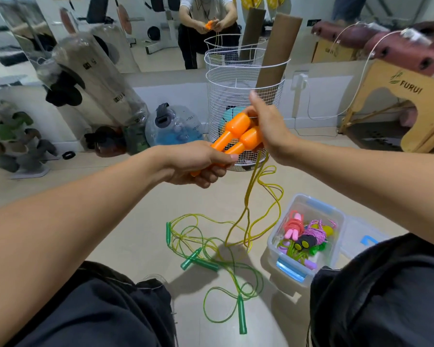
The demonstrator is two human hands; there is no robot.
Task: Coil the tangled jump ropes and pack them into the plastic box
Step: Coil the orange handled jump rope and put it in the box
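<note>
- A gym-like room with a pale floor fills the frame; a mirror along the back wall at the top reflects the seated person, and a white wire basket [243, 101] stands at upper centre with cardboard tubes leaning behind it.
- At centre frame, the two orange handles [238, 136] of one jump rope are held side by side, above the floor and in front of the basket.
- The left hand [198, 162] is curled round the narrow lower ends of both handles, gripping them together.
- The right hand [268, 126] touches the fat upper ends; its fingers lie behind the handles, so I cannot tell whether it grips them or the cord.
- The yellow cord [256, 196] hangs from the handles in loose loops toward the floor at lower centre, not yet coiled.
- The cord looks like thin, springy plastic: light, limp under its own weight, probably slick and prone to uncoiling, so it is best wound round the rigid handles, held firmly.
- A green jump rope [223, 266] lies tangled on the floor at lower centre, untouched.
- The clear plastic box [286, 266] sits open at lower right, just beside the person's knee, already holding pink, purple and black-handled ropes.
</note>
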